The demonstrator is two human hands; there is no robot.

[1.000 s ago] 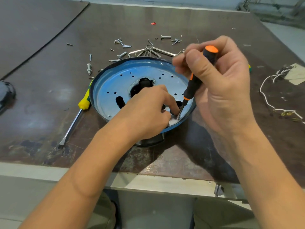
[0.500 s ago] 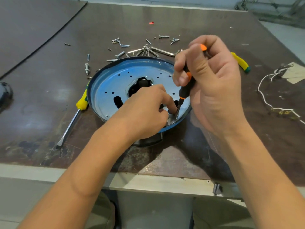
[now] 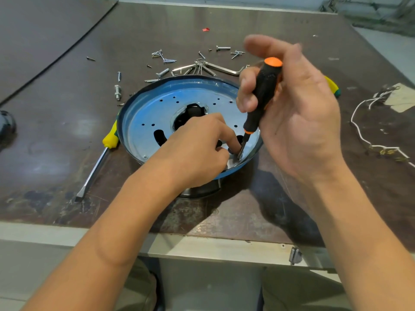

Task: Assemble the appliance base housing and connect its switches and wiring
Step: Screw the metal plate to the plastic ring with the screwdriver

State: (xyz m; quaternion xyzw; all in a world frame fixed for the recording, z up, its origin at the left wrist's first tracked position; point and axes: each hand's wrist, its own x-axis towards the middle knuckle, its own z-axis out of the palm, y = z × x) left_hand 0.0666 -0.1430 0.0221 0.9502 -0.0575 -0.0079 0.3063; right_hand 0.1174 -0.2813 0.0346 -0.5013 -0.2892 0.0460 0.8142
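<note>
We're over a dark brown workbench (image 3: 56,135), its top scuffed and worn, soft light glaring off the far side. A pale metal edge (image 3: 202,248) runs along the front, a dark sheet (image 3: 45,30) lies far left, light floor (image 3: 399,46) far right.

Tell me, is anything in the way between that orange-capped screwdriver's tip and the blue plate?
Nothing visible. The screwdriver tip is down at the blue plate, near its front rim. The left hand has its fingers right beside the tip, not across it.
</note>
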